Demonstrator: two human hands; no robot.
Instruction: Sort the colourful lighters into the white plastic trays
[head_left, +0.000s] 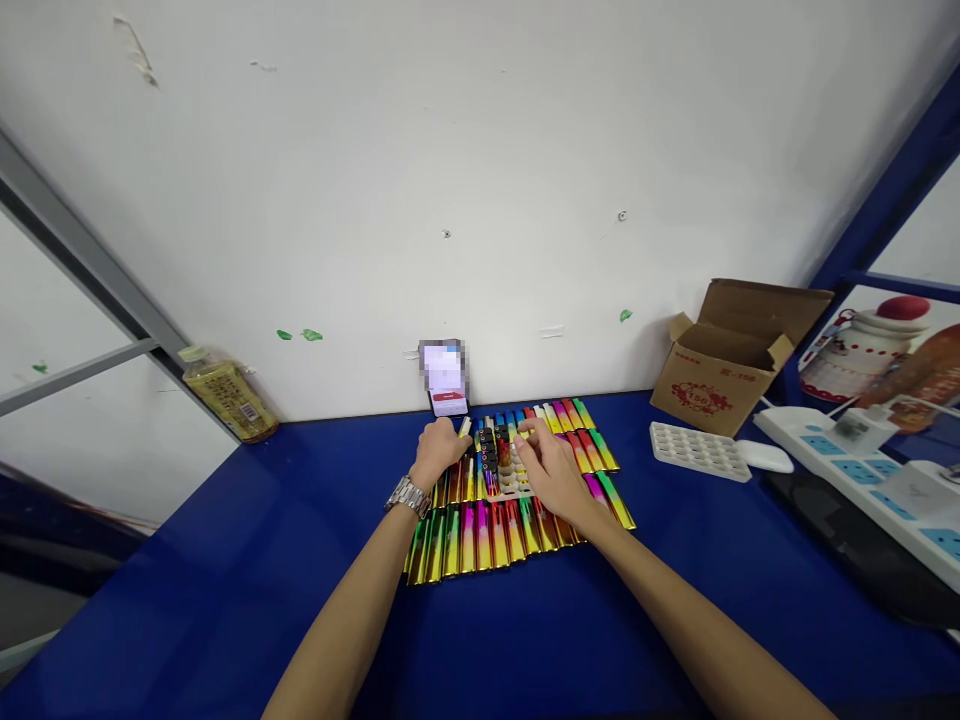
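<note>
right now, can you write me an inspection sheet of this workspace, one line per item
surface: blue table, rows of shiny coloured pieces spread on it
job's things: white tray amid the pieces, partly filled with black-topped pieces
clutter: bottle at left; lit phone against the wall; open carton, second tray and power strip at right
hands: left hand left of the tray, right hand at its right side; grips unclear
cables: white cable near the power strip's plugs
surroundings: white wall with marks and green scraps
</note>
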